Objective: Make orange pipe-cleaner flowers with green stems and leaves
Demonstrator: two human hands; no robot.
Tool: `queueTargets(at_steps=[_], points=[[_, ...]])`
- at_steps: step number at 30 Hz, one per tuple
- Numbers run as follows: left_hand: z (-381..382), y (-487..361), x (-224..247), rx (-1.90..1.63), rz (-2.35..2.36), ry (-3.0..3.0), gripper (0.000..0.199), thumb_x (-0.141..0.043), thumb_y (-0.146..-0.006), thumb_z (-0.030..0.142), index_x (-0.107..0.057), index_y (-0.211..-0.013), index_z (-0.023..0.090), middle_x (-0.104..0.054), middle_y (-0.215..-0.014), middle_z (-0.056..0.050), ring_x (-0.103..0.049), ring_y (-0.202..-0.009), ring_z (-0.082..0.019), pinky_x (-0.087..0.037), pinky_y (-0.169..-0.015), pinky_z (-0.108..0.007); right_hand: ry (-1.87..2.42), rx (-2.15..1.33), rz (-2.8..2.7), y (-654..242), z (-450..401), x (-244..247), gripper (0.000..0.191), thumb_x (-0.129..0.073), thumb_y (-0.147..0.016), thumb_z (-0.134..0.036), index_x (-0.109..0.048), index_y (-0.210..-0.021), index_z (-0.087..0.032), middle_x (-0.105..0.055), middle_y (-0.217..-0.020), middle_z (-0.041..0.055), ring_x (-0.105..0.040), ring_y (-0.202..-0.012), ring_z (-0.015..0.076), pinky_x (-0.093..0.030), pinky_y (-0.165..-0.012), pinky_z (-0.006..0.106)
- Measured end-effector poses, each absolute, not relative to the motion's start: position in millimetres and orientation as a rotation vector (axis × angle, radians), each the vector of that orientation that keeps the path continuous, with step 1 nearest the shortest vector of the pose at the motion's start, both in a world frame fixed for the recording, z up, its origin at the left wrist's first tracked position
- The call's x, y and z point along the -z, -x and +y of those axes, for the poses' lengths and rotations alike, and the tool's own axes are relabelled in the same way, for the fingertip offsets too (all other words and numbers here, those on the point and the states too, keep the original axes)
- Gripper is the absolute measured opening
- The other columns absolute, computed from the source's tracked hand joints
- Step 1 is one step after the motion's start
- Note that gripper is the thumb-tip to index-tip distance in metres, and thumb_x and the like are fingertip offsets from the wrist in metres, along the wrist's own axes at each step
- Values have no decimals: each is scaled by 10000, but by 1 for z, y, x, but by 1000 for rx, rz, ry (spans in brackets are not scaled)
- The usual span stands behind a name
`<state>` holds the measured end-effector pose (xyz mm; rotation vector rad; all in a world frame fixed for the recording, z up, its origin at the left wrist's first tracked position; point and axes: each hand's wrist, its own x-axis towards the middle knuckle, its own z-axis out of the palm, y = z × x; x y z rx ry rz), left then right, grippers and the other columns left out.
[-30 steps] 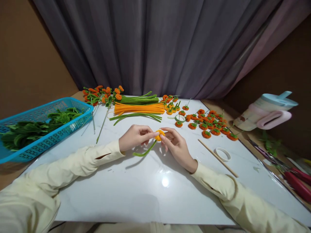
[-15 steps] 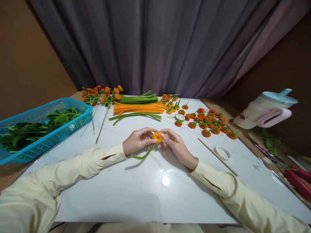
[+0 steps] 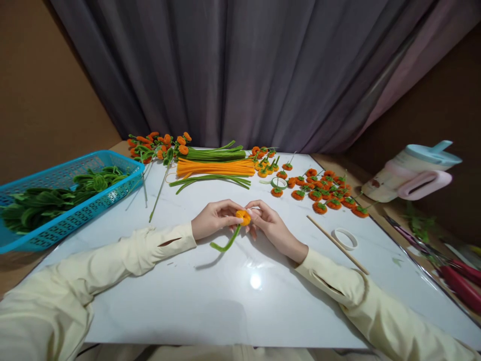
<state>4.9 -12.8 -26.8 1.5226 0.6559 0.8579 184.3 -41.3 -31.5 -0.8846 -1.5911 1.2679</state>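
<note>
Between my two hands is a small yellow-orange pipe-cleaner flower [image 3: 243, 217], held just above the white tabletop. A green pipe-cleaner stem [image 3: 228, 245] hangs from it and bends toward the left. My left hand [image 3: 215, 219] pinches the flower's left side between thumb and fingers. From the right, my right hand [image 3: 271, 228] pinches its other edge with thumb and forefinger. The fingertips behind the flower are partly hidden.
Orange pipe cleaners [image 3: 216, 167] and green ones [image 3: 218, 154] lie at the back. Finished orange flowers [image 3: 326, 190] cluster right, near a wooden stick [image 3: 338, 244], tape roll [image 3: 344, 239] and tumbler [image 3: 409, 170]. A blue basket [image 3: 75, 220] of green leaves stands left; red-handled pliers [image 3: 460, 286] lie far right.
The flower has turned slightly in my fingers, and its green stem has swung a little to the right. Both hands keep nearly the same place and grip.
</note>
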Motion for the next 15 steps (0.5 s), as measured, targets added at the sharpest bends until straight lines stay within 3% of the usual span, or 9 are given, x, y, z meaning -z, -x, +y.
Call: queueTargets(at_steps=[5, 10, 15], points=[[-6, -5, 29, -949, 693, -1412, 360, -714, -682, 286, -579, -954, 94, -627, -774, -32, -567, -586, -90, -468, -571, -213, 968, -467, -2005, -189, -44, 35, 325, -441, -899, -265, -472, -1217, -208, -589, -1057, 89, -577, -827, 156, -497, -680, 285], [0, -6, 29, -842, 679, -1257, 447, -738, -643, 370, -578, -945, 81, -612, -759, -44, -549, -559, -101, -457, -534, -240, 859, -116, -2138, -196, -39, 44, 426, -406, -903, -163, -380, -1322, -237, -607, -989, 87, -569, -889, 185, -506, -721, 324], [5, -6, 32, -703, 581, -1178, 451, -748, -633, 387, -611, -925, 71, -567, -711, -28, -484, -552, -68, -404, -520, -202, 827, -31, -2146, -194, -39, 44, 429, -412, -892, -111, -412, -1297, -253, -585, -1148, 67, -545, -983, 191, -507, -791, 345]])
